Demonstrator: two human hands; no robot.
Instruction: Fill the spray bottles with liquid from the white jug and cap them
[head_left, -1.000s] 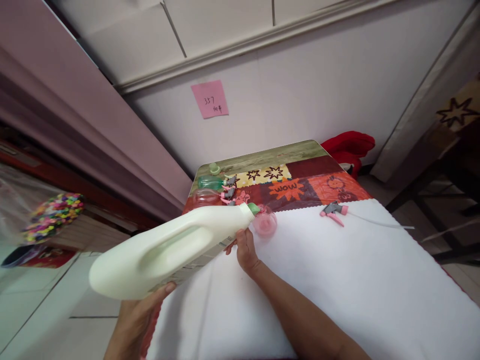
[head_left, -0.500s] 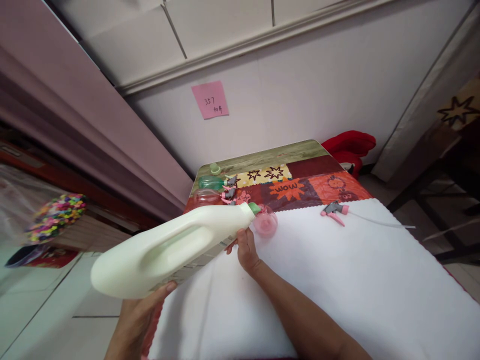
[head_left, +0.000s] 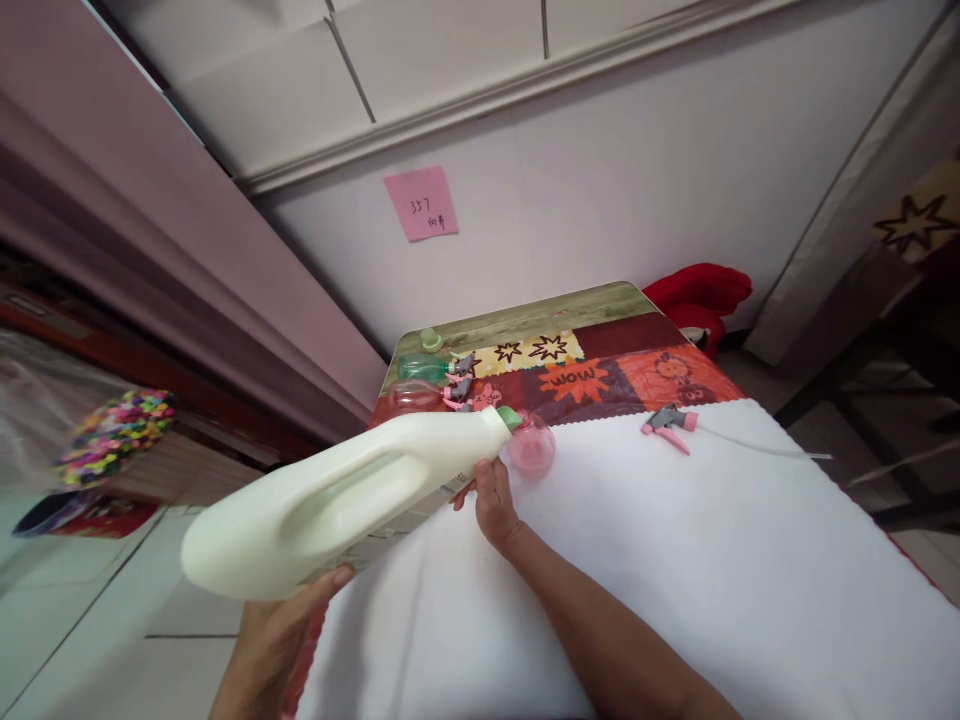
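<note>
A big pale-green jug (head_left: pixel 337 495) with a moulded handle is tipped on its side, its green spout (head_left: pixel 509 417) over a small pink bottle (head_left: pixel 530 447) standing on the white cloth (head_left: pixel 675 560). My left hand (head_left: pixel 274 640) cups the jug's base from below, thumb against it. My right hand (head_left: pixel 491 497) is closed around the jug's neck just below the spout, next to the pink bottle.
A pink and grey spray trigger (head_left: pixel 669 425) with a long thin tube lies on the cloth. At the table's far left lie a green spray bottle (head_left: pixel 424 366), a clear one (head_left: pixel 416 397) and a green cap (head_left: pixel 430 339). A pink note (head_left: pixel 421 203) hangs on the wall.
</note>
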